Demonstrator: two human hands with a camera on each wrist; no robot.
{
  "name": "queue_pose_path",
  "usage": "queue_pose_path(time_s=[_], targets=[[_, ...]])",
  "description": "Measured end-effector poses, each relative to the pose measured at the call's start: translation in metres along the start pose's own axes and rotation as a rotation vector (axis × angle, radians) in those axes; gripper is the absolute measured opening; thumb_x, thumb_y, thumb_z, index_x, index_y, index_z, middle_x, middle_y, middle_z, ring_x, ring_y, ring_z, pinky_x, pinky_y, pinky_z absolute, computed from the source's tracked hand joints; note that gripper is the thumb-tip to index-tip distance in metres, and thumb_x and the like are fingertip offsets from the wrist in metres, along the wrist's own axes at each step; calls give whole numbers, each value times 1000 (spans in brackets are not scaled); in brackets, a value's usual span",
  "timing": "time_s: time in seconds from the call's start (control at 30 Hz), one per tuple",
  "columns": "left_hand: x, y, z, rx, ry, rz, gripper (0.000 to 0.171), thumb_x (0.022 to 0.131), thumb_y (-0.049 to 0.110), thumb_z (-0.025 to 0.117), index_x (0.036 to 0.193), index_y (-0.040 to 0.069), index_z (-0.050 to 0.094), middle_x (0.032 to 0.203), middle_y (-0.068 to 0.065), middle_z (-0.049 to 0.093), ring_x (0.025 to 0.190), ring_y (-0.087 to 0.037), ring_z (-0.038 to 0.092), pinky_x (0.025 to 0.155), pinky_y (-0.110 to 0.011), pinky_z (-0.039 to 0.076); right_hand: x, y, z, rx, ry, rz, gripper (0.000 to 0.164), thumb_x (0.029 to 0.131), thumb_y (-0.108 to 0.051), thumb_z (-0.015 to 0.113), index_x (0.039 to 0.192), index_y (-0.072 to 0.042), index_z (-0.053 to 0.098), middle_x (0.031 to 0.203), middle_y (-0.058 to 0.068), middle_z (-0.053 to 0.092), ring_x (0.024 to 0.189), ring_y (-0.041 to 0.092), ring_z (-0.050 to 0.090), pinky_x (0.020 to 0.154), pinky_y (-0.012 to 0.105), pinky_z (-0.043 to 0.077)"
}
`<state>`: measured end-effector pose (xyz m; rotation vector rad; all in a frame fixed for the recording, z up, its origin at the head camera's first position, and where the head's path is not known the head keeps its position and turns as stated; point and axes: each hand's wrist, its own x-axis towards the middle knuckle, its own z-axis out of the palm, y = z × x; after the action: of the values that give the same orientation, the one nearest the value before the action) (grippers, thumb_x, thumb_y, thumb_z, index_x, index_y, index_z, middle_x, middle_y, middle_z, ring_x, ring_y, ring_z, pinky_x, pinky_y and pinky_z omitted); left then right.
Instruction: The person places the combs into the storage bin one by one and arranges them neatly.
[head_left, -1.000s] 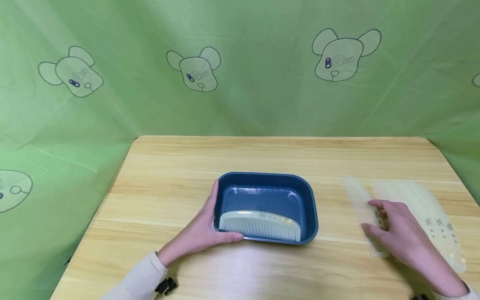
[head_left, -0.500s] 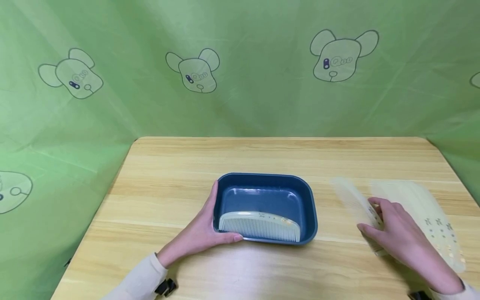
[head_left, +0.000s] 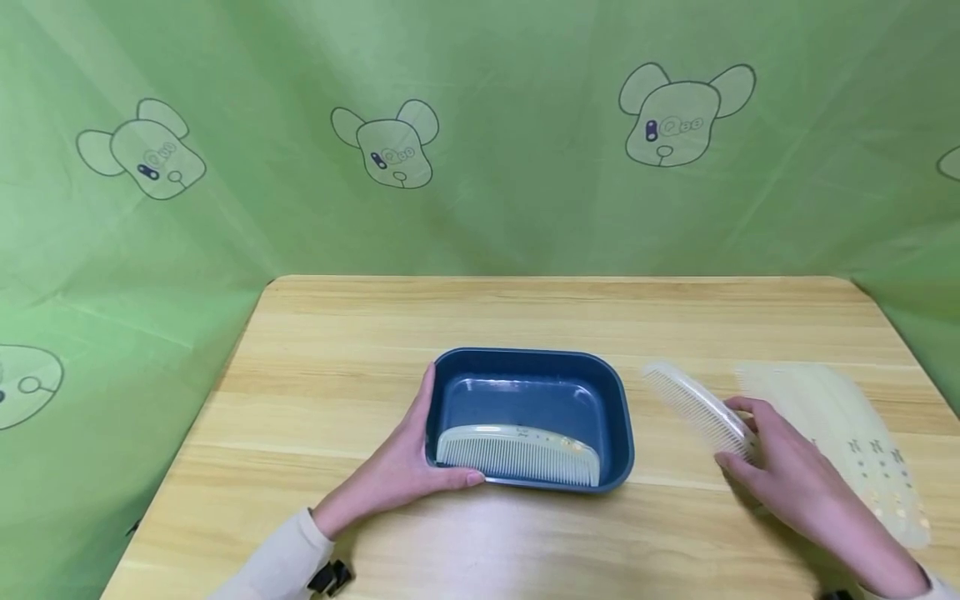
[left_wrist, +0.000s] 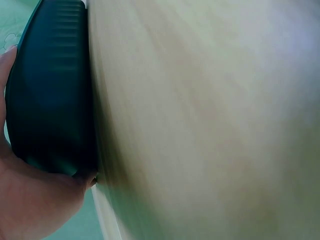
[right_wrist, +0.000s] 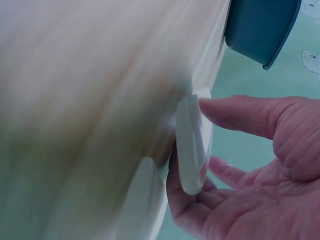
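Observation:
In the head view, a dark blue rectangular tray (head_left: 525, 364) sits mid-table. One pale comb (head_left: 517, 455) rests inside it along the front wall, teeth toward the front. My left hand (head_left: 399, 457) grips the tray's front left corner, thumb over the front rim and fingers along the left side. To the right, my right hand (head_left: 787, 471) pinches a second pale comb (head_left: 693, 400) by its near end, tilted up with its far end toward the tray. The right wrist view shows that held comb (right_wrist: 192, 145) end-on between thumb and fingers.
Several overlapping pale combs (head_left: 840, 417) with small printed marks lie on the wooden table (head_left: 360, 333) right of my right hand. A green cloth (head_left: 510, 225) with cartoon heads hangs behind the table. Part of the tray (right_wrist: 262, 30) shows in the right wrist view.
My right hand has raised and turned the nearest comb from lying flat on the table, its far end swinging left toward the tray. The left hand and tray stay put.

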<state>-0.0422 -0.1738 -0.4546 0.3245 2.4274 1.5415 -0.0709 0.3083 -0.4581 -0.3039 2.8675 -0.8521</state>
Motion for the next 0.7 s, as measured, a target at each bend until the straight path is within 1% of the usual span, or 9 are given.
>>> queue_pose_path(time_s=[0.1,0.27,0.37,0.4,0.5,0.57,0.6,0.63,0.7], targets=[[0,0,0,0,-1,0,152,77,44,102,171,44,-17,180,8,-1,164,-20,11,128,-55,19,-3,1,1,27,10,-18,70,98,-7,80,155,8,40,129,41,61,107,51,64,76,61,53],[0,1,1,3,0,1,153,76,44,102,171,44,-18,180,8,-1,164,-21,11,128,-56,19,-7,2,3,82,26,-47,65,102,-2,74,157,4,40,127,36,64,107,47,65,74,40,53],[0,1,1,1,0,2,154,76,43,103,171,44,-18,180,7,-1,164,-23,12,128,-57,19,-8,2,3,106,39,-62,65,102,2,72,158,4,40,125,35,65,105,45,66,73,37,54],[0,1,1,6,-1,-4,154,76,44,102,171,45,-18,180,8,-2,164,-22,11,128,-56,19,-8,2,3,110,43,-65,64,102,3,72,158,3,41,124,35,66,104,41,67,73,36,54],[0,1,0,24,0,-12,153,76,47,102,170,45,-19,180,7,-4,164,-24,10,127,-58,18,-8,2,3,128,49,-70,62,104,2,70,160,0,42,122,33,67,102,19,66,75,30,53],[0,1,0,40,-2,-22,153,76,49,101,170,45,-20,180,7,-6,164,-25,9,127,-59,18,-9,1,4,136,57,-77,60,105,2,69,160,-2,43,121,29,68,100,3,59,72,16,46],[-1,2,0,48,-2,-26,153,76,50,101,170,46,-20,180,7,-7,164,-24,9,127,-59,18,-9,0,4,143,64,-83,60,105,2,68,159,-2,44,120,28,68,99,-2,57,72,14,44],[-1,2,0,50,-1,-27,153,76,50,101,170,45,-20,180,7,-7,164,-25,9,127,-59,18,-9,-1,5,156,65,-89,59,105,3,68,159,-2,44,119,27,68,97,-5,55,71,14,43],[-1,2,0,50,0,-23,152,76,50,101,170,44,-19,180,6,-7,164,-26,9,127,-60,18,-9,-2,6,182,67,-99,59,105,5,67,159,-1,44,116,24,67,94,-5,53,70,14,43]])
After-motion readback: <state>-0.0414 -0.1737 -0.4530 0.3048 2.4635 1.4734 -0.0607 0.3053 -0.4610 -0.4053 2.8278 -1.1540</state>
